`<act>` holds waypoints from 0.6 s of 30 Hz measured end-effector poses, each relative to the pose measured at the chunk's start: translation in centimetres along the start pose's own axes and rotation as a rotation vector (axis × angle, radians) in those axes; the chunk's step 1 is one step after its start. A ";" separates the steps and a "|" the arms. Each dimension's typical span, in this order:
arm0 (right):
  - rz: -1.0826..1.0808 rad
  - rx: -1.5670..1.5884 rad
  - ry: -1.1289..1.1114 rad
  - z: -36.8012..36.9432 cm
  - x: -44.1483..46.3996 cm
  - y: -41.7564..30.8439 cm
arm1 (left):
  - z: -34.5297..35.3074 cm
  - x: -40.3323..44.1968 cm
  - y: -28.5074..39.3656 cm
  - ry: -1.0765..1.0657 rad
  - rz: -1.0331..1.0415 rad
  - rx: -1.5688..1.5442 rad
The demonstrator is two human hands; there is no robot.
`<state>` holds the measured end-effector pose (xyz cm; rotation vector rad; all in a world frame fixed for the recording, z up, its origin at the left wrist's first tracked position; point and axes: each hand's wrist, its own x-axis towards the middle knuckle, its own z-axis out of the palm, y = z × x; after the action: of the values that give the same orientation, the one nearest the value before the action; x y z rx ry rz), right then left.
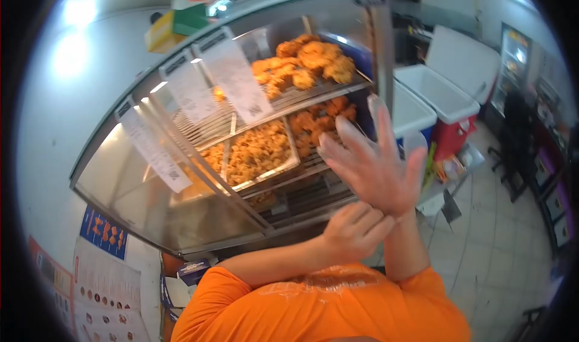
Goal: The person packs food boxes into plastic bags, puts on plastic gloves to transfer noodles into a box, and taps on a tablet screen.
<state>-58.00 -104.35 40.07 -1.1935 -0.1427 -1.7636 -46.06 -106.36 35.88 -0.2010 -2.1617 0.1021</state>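
Observation:
My right hand [377, 170] is raised in front of the display case, in a thin, clear plastic glove. Its fingers are spread apart and hold nothing. Loose glove tips stick out past the fingers. My bare left hand [357, 230] is closed at the right wrist, its fingers pinching the cuff of the glove. Behind the hands, the glass-fronted case [265, 218] holds large fried pieces [319, 58] on the upper rack, darker fried pieces [316, 122] below, and a metal tray of small fried bits [259, 152].
Printed paper slips [232, 73] hang on the case glass. To the right stand a red cooler [452, 134] and a blue cooler [413, 110] with white rims. A black chair [512, 155] is farther back on the tiled floor [482, 233]. Posters [108, 281] are at the lower left.

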 end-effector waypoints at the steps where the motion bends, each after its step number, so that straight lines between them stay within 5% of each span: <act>1: -0.030 0.095 0.059 -0.1 -0.4 0.4 | 0.0 0.0 0.1 -0.032 0.009 0.000; 7: -0.009 0.286 -0.102 -0.5 0.4 0.2 | -1.9 1.5 1.6 -0.089 -0.041 -0.092; 9: -0.064 0.276 -0.046 -0.7 0.7 -0.4 | -4.5 2.1 1.6 -0.644 0.055 -0.295; 10: -0.079 0.272 -0.037 -0.8 0.6 -0.5 | -4.9 3.1 0.2 -0.240 0.293 -0.130; 12: -0.035 0.187 -0.062 -1.2 0.1 -1.5 | -13.4 11.9 0.3 -1.149 -0.060 0.335; 14: 0.037 -0.020 -0.076 -1.7 -1.1 -1.9 | -18.4 8.0 -8.7 0.127 -0.132 0.263; 17: 0.198 0.001 -0.135 -2.5 -2.5 -1.5 | -26.3 16.7 -17.8 0.124 -0.102 0.808; 18: 0.246 0.057 -0.153 -2.3 -3.0 -1.6 | -27.6 18.3 -19.9 0.039 -0.238 0.918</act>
<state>-60.56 -102.86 37.25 -1.2483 -0.1292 -1.4468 -35.49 -122.64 69.29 0.5708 -1.8739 0.9093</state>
